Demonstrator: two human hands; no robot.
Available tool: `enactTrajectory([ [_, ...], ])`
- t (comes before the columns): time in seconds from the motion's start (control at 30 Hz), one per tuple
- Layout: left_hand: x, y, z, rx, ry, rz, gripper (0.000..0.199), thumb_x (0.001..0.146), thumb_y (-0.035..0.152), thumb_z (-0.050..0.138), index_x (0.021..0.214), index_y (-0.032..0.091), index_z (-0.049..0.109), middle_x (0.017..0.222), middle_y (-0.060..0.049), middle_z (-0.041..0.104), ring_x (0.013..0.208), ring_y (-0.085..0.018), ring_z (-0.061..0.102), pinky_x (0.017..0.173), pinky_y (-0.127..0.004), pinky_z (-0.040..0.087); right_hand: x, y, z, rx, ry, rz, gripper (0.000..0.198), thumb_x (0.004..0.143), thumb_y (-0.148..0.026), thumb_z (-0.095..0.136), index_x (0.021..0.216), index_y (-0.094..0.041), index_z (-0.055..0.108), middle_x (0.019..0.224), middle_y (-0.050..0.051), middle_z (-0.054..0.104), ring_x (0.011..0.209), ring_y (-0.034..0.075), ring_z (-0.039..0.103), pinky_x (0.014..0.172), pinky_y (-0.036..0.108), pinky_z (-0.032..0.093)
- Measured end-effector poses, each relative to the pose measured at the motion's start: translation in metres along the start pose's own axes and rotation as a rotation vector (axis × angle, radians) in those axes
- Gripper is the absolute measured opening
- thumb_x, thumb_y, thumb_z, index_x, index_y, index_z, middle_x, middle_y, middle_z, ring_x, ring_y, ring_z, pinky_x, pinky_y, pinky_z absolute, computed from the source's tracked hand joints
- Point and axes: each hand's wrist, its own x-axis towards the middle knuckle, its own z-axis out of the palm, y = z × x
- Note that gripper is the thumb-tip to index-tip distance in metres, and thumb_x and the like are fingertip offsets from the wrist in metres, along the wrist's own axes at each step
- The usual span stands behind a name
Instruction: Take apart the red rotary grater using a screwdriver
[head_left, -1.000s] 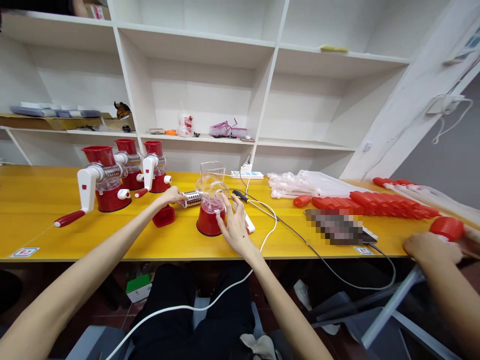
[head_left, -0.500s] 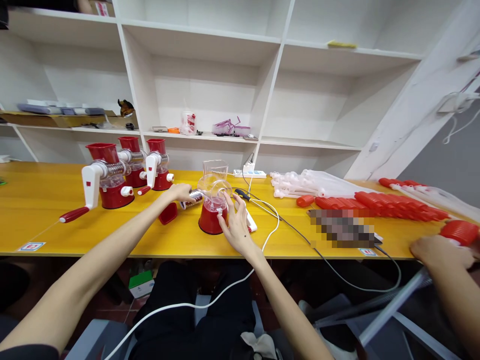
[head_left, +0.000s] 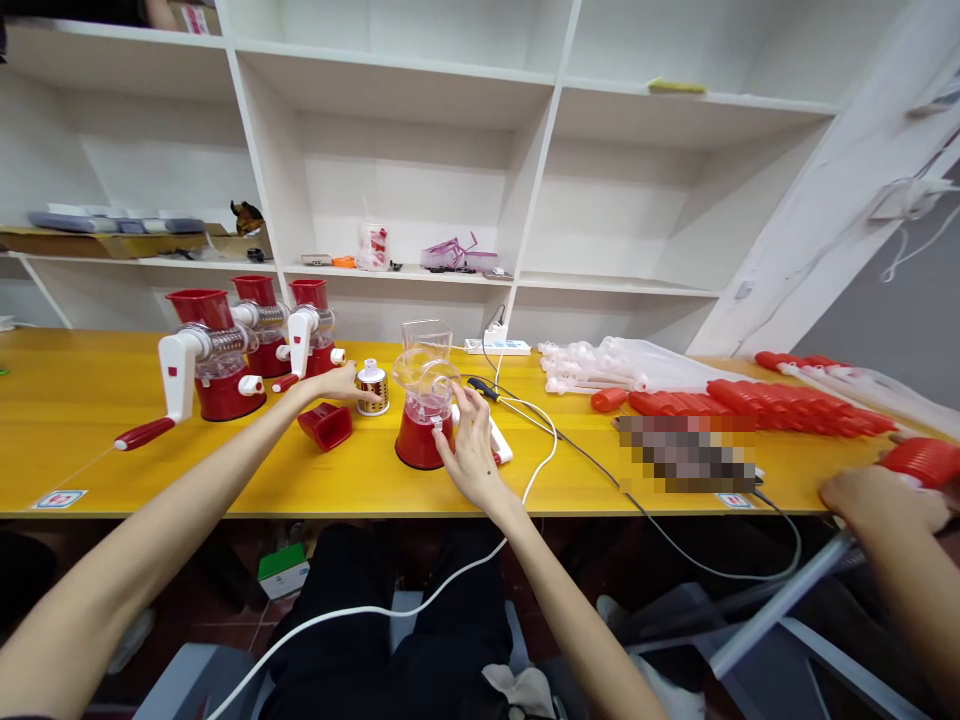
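A rotary grater body (head_left: 424, 375) with a clear top and a red base (head_left: 420, 436) stands upright in front of me. My right hand (head_left: 469, 445) grips its right side, fingers at the clear round opening and thumb by the white base knob. Left of it, a metal grater drum (head_left: 373, 388) with a white end stands upright on the table. My left hand (head_left: 337, 384) holds the drum from its left side, the thumb across its front; the other fingers are partly hidden. A red hopper-shaped part (head_left: 327, 427) lies just below my left wrist.
Several assembled red-and-white graters (head_left: 225, 350) stand at left on the yellow table (head_left: 592, 470). White cables, a screwdriver (head_left: 482, 388) and a white crank handle (head_left: 499, 440) lie at right. Beyond are red parts (head_left: 795, 410), white parts (head_left: 585, 365) and another person's hand (head_left: 877, 500).
The grater drum has gone from lying on its side to standing upright, with my left hand moving slightly left. The red hopper part has turned. My right hand stays on the grater body.
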Motion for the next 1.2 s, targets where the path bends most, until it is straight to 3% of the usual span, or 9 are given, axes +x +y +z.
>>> enactTrajectory([
  [0.13, -0.03, -0.012, -0.023, 0.093, -0.094, 0.021, 0.12, 0.047, 0.066, 0.08, 0.145, 0.01, 0.039, 0.151, -0.026, 0.045, 0.138, -0.042, 0.046, 0.108, -0.04, 0.041, 0.0, 0.001, 0.001, 0.01, 0.009, -0.001, 0.069, 0.099, -0.03, 0.043, 0.158, -0.027, 0.006, 0.149, 0.017, 0.022, 0.147, 0.027, 0.025, 0.119, 0.054, 0.034],
  [0.23, -0.052, -0.023, -0.033, 0.18, -0.287, 0.116, 0.124, 0.051, 0.055, 0.08, 0.154, 0.014, 0.025, 0.16, -0.023, 0.033, 0.143, -0.037, 0.042, 0.112, -0.037, 0.037, 0.0, 0.001, 0.003, 0.014, 0.013, -0.006, 0.07, 0.099, -0.03, 0.043, 0.158, -0.026, 0.006, 0.15, 0.017, 0.023, 0.147, 0.027, 0.025, 0.119, 0.054, 0.034],
  [0.3, -0.061, -0.027, -0.033, 0.197, -0.367, 0.178, 0.112, 0.055, 0.045, 0.079, 0.153, 0.018, 0.03, 0.157, -0.019, 0.041, 0.137, -0.034, 0.049, 0.109, -0.037, 0.04, 0.0, 0.0, 0.004, 0.015, 0.016, -0.01, 0.07, 0.099, -0.03, 0.043, 0.158, -0.026, 0.005, 0.15, 0.017, 0.023, 0.146, 0.027, 0.026, 0.118, 0.054, 0.035],
  [0.4, -0.067, -0.03, -0.025, 0.205, -0.327, 0.231, 0.089, 0.054, 0.037, 0.079, 0.138, 0.022, 0.051, 0.145, -0.016, 0.056, 0.132, -0.035, 0.053, 0.109, -0.04, 0.04, -0.001, 0.0, 0.005, 0.011, 0.016, -0.011, 0.07, 0.099, -0.031, 0.043, 0.157, -0.024, 0.005, 0.149, 0.019, 0.024, 0.143, 0.027, 0.029, 0.117, 0.055, 0.036],
  [0.57, -0.071, -0.036, -0.019, 0.264, -0.21, 0.176, 0.114, 0.051, 0.056, 0.082, 0.149, 0.016, 0.038, 0.154, -0.026, 0.041, 0.141, -0.042, 0.041, 0.11, -0.044, 0.037, -0.002, 0.001, 0.005, 0.005, 0.008, -0.011, 0.07, 0.099, -0.031, 0.043, 0.157, -0.023, 0.005, 0.149, 0.018, 0.024, 0.144, 0.027, 0.029, 0.118, 0.055, 0.035],
  [0.7, -0.068, -0.038, -0.019, 0.274, -0.144, 0.047, 0.072, 0.079, 0.069, 0.053, 0.129, 0.017, 0.059, 0.127, -0.021, 0.066, 0.117, -0.036, 0.063, 0.099, -0.041, 0.045, -0.002, 0.0, 0.007, 0.006, 0.004, -0.011, 0.069, 0.098, -0.03, 0.044, 0.157, -0.023, 0.007, 0.148, 0.019, 0.024, 0.143, 0.028, 0.029, 0.116, 0.056, 0.036],
  [0.77, -0.062, -0.035, -0.017, 0.292, -0.163, 0.002, 0.06, 0.082, 0.068, 0.049, 0.113, 0.02, 0.067, 0.112, -0.018, 0.072, 0.106, -0.036, 0.067, 0.094, -0.041, 0.047, -0.002, 0.0, 0.008, 0.005, -0.003, -0.011, 0.068, 0.098, -0.029, 0.043, 0.157, -0.023, 0.009, 0.147, 0.019, 0.025, 0.143, 0.029, 0.029, 0.115, 0.058, 0.036],
  [1.03, -0.049, -0.027, -0.013, 0.31, -0.297, -0.152, 0.06, 0.054, 0.053, 0.077, 0.1, 0.014, 0.071, 0.092, -0.021, 0.074, 0.091, -0.04, 0.07, 0.08, -0.041, 0.053, -0.003, 0.0, 0.008, -0.003, -0.005, -0.005, 0.068, 0.099, -0.031, 0.042, 0.157, -0.022, 0.008, 0.148, 0.02, 0.025, 0.144, 0.029, 0.029, 0.114, 0.057, 0.038],
  [1.2, -0.056, -0.021, -0.044, 0.221, -0.335, -0.059, 0.049, 0.053, 0.042, 0.078, 0.096, 0.02, 0.067, 0.095, -0.012, 0.074, 0.09, -0.033, 0.071, 0.078, -0.036, 0.055, -0.002, 0.001, 0.009, -0.002, -0.011, -0.016, 0.065, 0.099, -0.03, 0.041, 0.156, -0.02, 0.012, 0.148, 0.02, 0.027, 0.146, 0.029, 0.025, 0.115, 0.057, 0.037],
])
